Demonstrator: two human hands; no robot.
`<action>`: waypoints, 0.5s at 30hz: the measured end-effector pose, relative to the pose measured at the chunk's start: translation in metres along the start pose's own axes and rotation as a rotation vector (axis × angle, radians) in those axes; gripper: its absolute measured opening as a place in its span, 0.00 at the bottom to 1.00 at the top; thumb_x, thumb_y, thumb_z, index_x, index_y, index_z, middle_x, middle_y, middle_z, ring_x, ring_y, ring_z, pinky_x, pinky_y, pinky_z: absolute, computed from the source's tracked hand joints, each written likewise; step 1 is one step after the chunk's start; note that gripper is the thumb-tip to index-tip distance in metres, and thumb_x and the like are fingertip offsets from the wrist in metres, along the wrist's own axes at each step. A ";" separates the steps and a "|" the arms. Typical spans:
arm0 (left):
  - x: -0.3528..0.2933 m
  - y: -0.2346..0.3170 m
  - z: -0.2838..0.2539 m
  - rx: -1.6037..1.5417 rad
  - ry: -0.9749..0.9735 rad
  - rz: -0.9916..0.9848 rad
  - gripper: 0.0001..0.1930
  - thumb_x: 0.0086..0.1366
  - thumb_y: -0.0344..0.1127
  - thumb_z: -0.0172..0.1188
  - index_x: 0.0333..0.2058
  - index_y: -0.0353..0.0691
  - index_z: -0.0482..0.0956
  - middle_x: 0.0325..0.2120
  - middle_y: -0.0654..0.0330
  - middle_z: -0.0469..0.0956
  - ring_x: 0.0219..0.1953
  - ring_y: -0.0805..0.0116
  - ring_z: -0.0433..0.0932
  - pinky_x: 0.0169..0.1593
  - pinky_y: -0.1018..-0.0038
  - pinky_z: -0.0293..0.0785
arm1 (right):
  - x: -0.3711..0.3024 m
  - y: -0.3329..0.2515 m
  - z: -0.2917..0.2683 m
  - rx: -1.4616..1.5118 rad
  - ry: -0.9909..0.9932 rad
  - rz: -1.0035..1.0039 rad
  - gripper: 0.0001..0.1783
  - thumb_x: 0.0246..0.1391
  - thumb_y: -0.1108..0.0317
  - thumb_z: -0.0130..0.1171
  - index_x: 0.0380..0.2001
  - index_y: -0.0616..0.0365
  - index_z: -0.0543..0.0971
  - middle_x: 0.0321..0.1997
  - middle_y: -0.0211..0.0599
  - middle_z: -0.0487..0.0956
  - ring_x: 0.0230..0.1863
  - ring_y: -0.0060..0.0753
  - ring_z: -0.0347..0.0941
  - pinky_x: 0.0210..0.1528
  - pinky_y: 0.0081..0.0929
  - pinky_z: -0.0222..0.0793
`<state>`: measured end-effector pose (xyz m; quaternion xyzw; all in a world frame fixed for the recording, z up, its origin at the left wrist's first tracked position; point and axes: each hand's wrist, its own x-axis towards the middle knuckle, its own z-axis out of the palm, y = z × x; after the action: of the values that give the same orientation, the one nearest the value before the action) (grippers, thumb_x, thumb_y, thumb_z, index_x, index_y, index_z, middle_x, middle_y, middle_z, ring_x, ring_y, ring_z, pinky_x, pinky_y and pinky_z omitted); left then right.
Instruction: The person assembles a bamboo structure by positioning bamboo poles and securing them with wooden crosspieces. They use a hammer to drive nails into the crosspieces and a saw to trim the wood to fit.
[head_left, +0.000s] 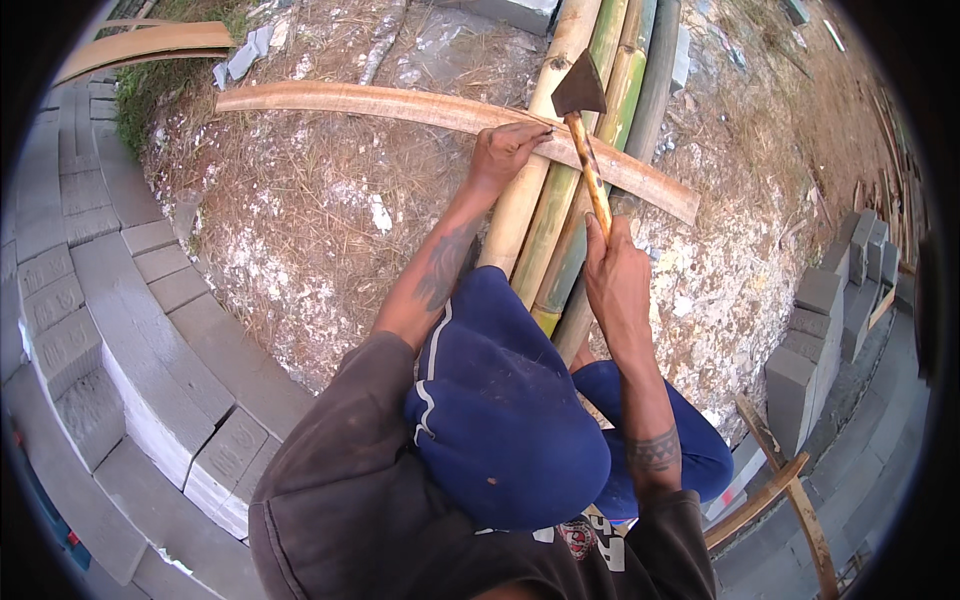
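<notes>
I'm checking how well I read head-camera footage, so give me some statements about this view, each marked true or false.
1. The right hand grips a tool. True.
2. That grip is on the tool's metal head. False: it is on the yellowish handle.
3. The plank lies across the bamboo poles. True.
4. The left hand is down on the ground. False: it is up at the plank.
5. Grey blocks appear only at the picture's right. False: grey blocks also line its left side.

Grey block rows (pixel 150 320), dry ground (pixel 330 200) (white-flecked)
</notes>
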<state>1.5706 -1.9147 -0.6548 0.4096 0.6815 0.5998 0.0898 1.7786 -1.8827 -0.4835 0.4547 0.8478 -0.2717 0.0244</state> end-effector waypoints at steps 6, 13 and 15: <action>-0.002 -0.008 0.003 0.041 -0.025 -0.019 0.11 0.65 0.26 0.67 0.45 0.36 0.89 0.43 0.51 0.88 0.43 0.60 0.90 0.45 0.71 0.84 | -0.001 0.006 0.013 -0.023 0.029 -0.011 0.17 0.73 0.57 0.54 0.40 0.62 0.69 0.19 0.67 0.76 0.25 0.74 0.77 0.25 0.60 0.69; -0.003 -0.010 0.005 -0.011 -0.004 -0.030 0.11 0.65 0.26 0.68 0.45 0.36 0.89 0.43 0.51 0.89 0.43 0.61 0.89 0.45 0.71 0.84 | -0.012 0.005 0.011 0.081 0.082 -0.010 0.18 0.74 0.56 0.52 0.38 0.62 0.68 0.19 0.67 0.75 0.25 0.76 0.76 0.25 0.61 0.68; -0.005 -0.010 0.006 -0.006 -0.004 -0.045 0.10 0.64 0.26 0.68 0.45 0.36 0.89 0.42 0.51 0.89 0.43 0.61 0.89 0.46 0.71 0.84 | -0.004 0.013 0.021 -0.063 0.011 -0.060 0.18 0.74 0.57 0.52 0.38 0.62 0.68 0.18 0.67 0.75 0.24 0.73 0.76 0.24 0.60 0.68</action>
<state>1.5732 -1.9130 -0.6675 0.3950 0.6885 0.5990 0.1058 1.7867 -1.8905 -0.5055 0.4295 0.8695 -0.2427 0.0258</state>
